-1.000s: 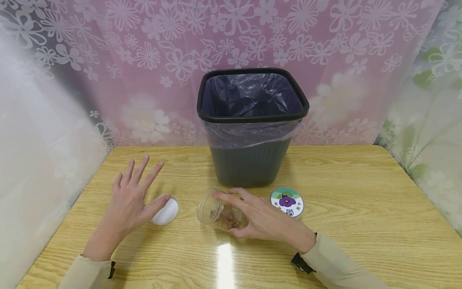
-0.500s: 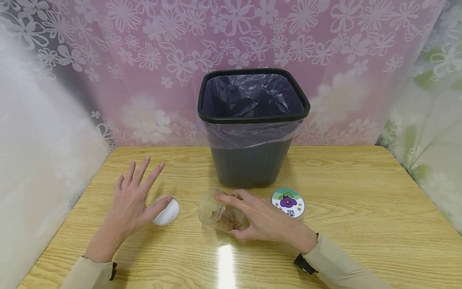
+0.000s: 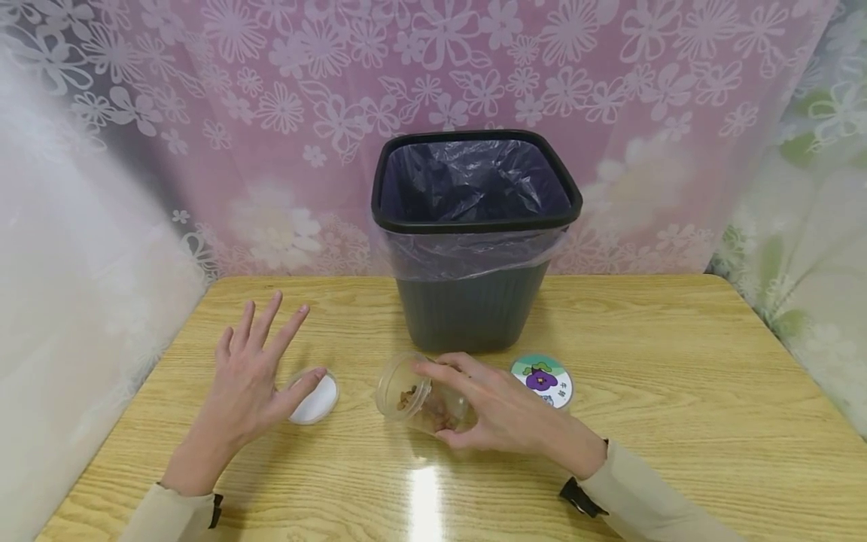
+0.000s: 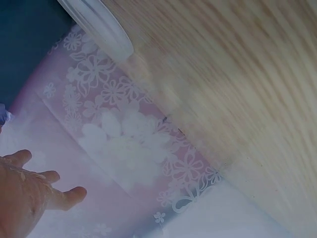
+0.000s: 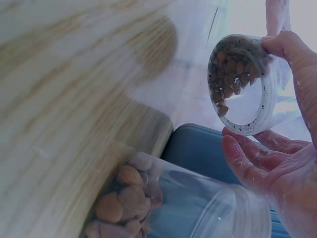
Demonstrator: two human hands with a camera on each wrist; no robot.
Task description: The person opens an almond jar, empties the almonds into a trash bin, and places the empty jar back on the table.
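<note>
A clear plastic jar (image 3: 421, 412) leans on its side, mouth to the left, gripped by my right hand (image 3: 497, 406) with thumb and fingers round its body. Brown nugget-like pieces (image 3: 406, 397) lie inside, some near the mouth; they show through the jar's base in the right wrist view. My left hand (image 3: 247, 384) has its fingers spread. Its thumb overlaps a round white lid (image 3: 318, 403) that lies on the table; contact cannot be told. Behind my right wrist stands a second jar (image 5: 183, 198) with brown pieces, topped by a printed lid (image 3: 542, 376) showing a purple picture.
A dark bin (image 3: 470, 312) with a purple plastic liner stands at the back middle, beyond the tilted jar. Under everything is a wooden table (image 3: 677, 406). A pink floral curtain (image 3: 284, 150) hangs behind its far edge.
The tilted jar and my right hand have shifted slightly right. Its mouth has turned more into view, and brown pieces now show nearer the opening. My left hand has hardly moved.
</note>
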